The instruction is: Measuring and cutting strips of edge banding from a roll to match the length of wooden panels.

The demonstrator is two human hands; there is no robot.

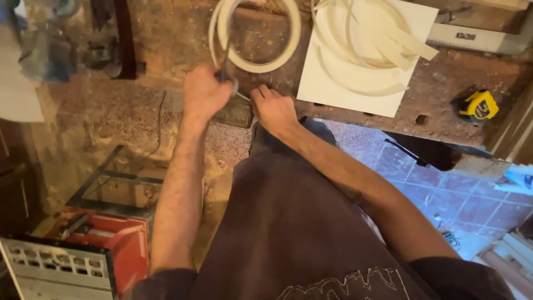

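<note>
**Both hands at coil of cream edge banding, bench front edge**

Left hand is closed in a fist around a dark metal tool where it meets the coiled cream edge-banding strip. Right hand lies just beside it, fingers pressed flat on the worn workbench; it grips nothing visible. The coil lies flat, extending from the hands toward the bench's far side. Further right: loose strips on a white panel, then a yellow tape measure.

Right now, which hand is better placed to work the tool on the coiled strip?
Probably the left hand: it already grips the metal tool touching the coiled pale strip. The right hand rests flat on the worn workbench beside it, seemingly holding nothing.
</note>
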